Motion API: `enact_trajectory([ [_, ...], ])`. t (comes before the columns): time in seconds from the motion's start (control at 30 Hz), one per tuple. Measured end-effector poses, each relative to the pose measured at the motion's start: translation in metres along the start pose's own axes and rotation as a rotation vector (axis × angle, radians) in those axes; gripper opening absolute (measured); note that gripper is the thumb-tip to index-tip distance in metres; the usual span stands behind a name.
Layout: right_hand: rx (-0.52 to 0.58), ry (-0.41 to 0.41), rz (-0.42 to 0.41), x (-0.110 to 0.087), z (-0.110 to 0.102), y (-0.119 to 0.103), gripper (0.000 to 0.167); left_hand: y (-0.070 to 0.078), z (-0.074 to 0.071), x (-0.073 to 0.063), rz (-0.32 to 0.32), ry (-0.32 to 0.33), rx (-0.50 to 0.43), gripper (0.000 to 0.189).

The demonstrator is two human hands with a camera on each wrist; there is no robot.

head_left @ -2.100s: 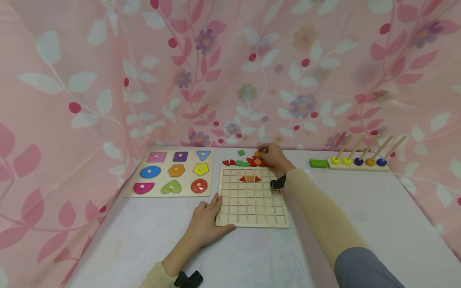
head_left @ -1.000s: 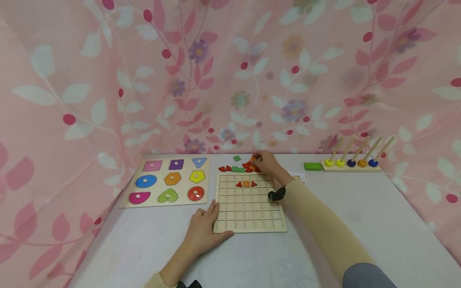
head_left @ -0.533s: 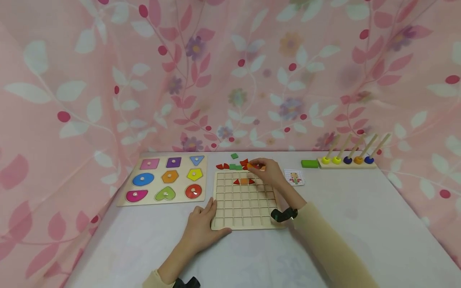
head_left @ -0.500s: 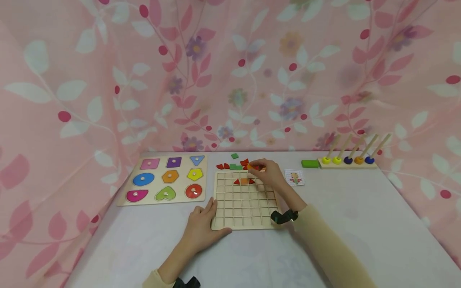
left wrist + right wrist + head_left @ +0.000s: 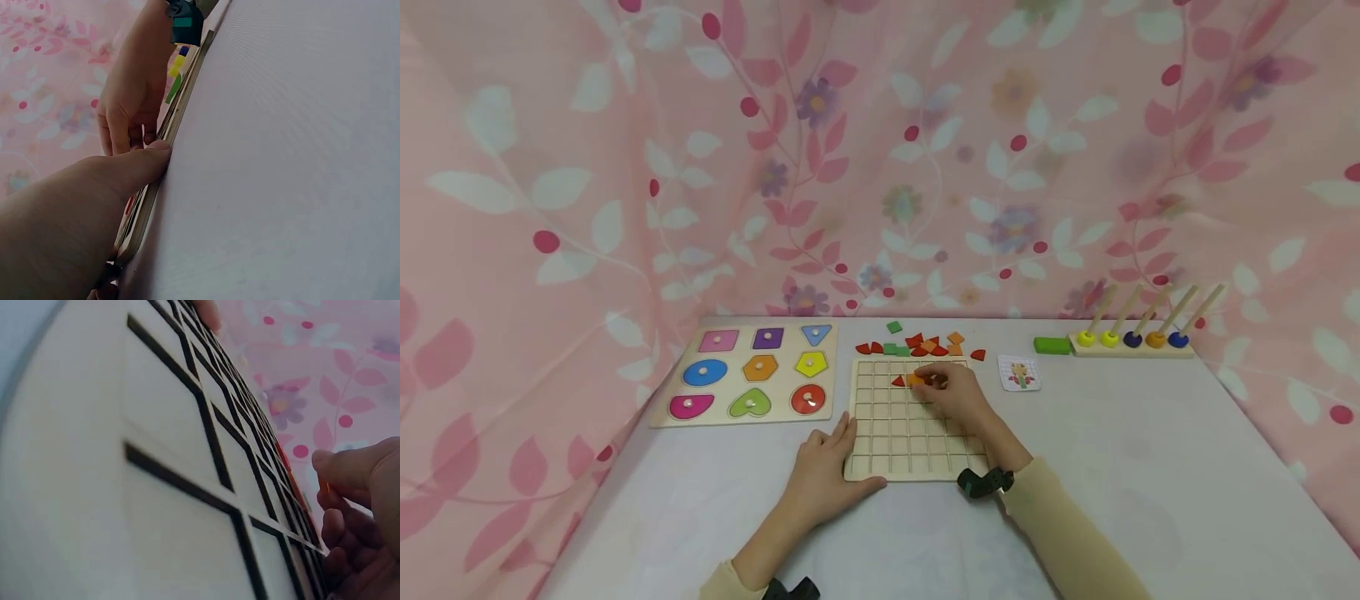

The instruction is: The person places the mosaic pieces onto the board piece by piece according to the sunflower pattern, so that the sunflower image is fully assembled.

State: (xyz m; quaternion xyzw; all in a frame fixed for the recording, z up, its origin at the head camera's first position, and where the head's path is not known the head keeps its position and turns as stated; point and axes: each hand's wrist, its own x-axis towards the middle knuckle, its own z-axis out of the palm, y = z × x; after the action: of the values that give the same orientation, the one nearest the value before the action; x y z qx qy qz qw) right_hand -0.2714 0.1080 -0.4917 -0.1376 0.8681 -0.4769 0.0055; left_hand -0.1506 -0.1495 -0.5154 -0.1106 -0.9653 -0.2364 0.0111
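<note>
While held, pale wooden grid board (image 5: pixel 910 442) lies flat, mostly unfilled.

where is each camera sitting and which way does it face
Head: worn high, looking forward and down at the white table and the wooden grid board; both forearms, left hand and right hand show.
Left wrist: low at the tabletop, facing along the board's edge; left thumb and right hand show.
Right wrist: just above the board, facing the pink curtain; right fingers show pinching an orange piece.
All share the board.
</note>
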Motion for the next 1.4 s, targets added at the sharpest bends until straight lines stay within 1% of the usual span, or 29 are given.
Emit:
enact_trajectory([
  [0.07,0.010,0.007,-0.006,-0.004,0.003,0.005,0.025,0.000,0.001,0.000,0.008,-0.006,0.010,0.110],
  [0.2,0.018,0.029,-0.048,-0.007,0.005,0.012,0.025,0.002,-0.001,-0.001,0.023,-0.004,0.012,0.110],
  [0.33,-0.004,0.007,-0.138,-0.007,0.006,0.015,0.025,0.003,-0.003,-0.001,0.019,0.001,0.006,0.110],
  [0.4,-0.034,-0.007,-0.189,-0.007,0.007,0.016,0.024,0.003,-0.004,-0.001,0.013,0.003,0.007,0.110],
  [0.47,-0.063,-0.016,-0.216,-0.006,0.007,0.017,0.023,0.003,-0.003,-0.001,0.006,0.001,0.007,0.110],
  [0.67,-0.114,-0.026,-0.230,-0.006,0.007,0.018,0.024,0.003,-0.002,-0.002,-0.005,-0.006,0.006,0.110],
  [1.03,-0.125,-0.014,-0.261,-0.004,0.008,0.020,0.021,0.004,-0.003,0.000,-0.004,0.005,-0.005,0.110],
  [1.4,-0.118,-0.023,-0.248,-0.006,0.009,0.021,0.019,0.003,-0.002,-0.002,-0.005,0.005,-0.004,0.110],
])
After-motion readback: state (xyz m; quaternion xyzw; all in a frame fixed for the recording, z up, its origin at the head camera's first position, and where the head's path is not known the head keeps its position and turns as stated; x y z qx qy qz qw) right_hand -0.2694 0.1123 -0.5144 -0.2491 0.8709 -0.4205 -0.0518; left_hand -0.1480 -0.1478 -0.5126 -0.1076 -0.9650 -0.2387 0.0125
